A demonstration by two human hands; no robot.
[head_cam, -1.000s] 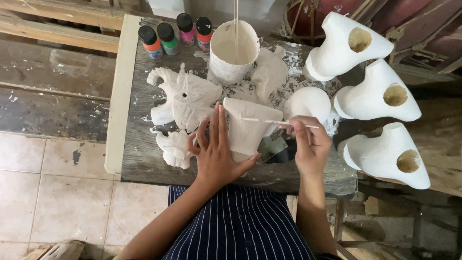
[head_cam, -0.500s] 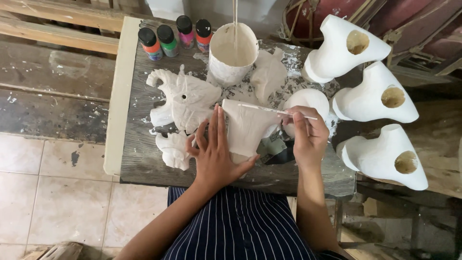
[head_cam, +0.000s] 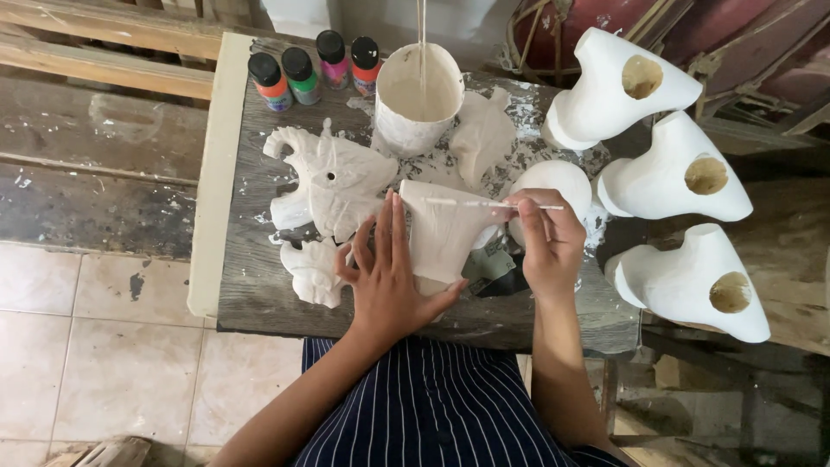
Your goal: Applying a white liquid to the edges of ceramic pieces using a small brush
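Left hand: my left hand [head_cam: 391,281] lies flat on the pale figure [head_cam: 445,229], fingers [head_cam: 385,227] spread along its left flank and thumb hooked under the lower edge; it presses rather than grips.
Right hand: my right hand [head_cam: 546,246] has its fingers closed in a pinch on a thin white stick [head_cam: 488,204], which lies across the top of the figure.
Figure: it sits near the front middle of the wooden table [head_cam: 259,285], between a white animal-shaped cast [head_cam: 333,182] and a white dome [head_cam: 553,182].
Doing it well: I judge steady downward pressure from the left hand matters, with short, light strokes of the stick so the wet coat stays even.
Bottles: four small bottles [head_cam: 316,65] with black caps stand in a row at the far left corner, their bodies orange, green, pink and red-orange.
Tub: a round white tub [head_cam: 406,117] of pale liquid stands just right of them, a stick upright in it.
Labels: too small for me to tell.
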